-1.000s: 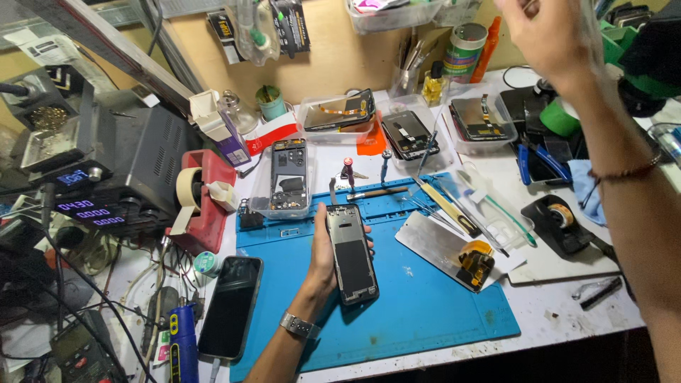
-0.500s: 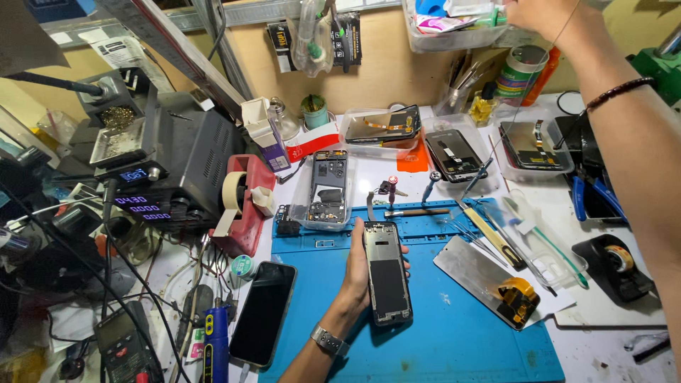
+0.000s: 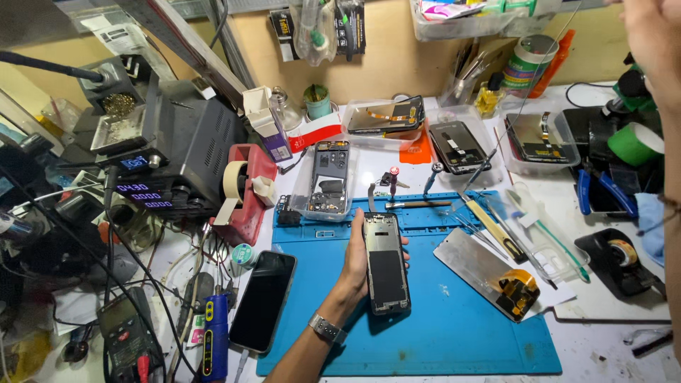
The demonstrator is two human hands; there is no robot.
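1. Underneath, a white bench (image 3: pixel 610 312) carries a blue mat (image 3: pixel 440 333), crowded on every side with repair gear.
2. At the left stand a dark power unit (image 3: pixel 177 163) with lit digits and a red tape dispenser (image 3: pixel 248 191); a black phone (image 3: pixel 263 301) lies at the mat's left edge.
3. Along the back wall sit clear trays (image 3: pixel 386 117) of phone parts, and an open phone shell (image 3: pixel 330 177) lies just behind the mat.
4. A metal plate (image 3: pixel 489 273) with an orange flex rests on the mat's right part, near tweezers (image 3: pixel 496 230).
5. The left hand (image 3: pixel 355 262) is wrapped around an opened phone frame (image 3: pixel 386 262), holding it by its edges above the mat's middle, fingers (image 3: pixel 404 245) curled over its right side.
6. The right hand (image 3: pixel 652 35) is raised at the top right corner, mostly out of frame; its grip cannot be told.
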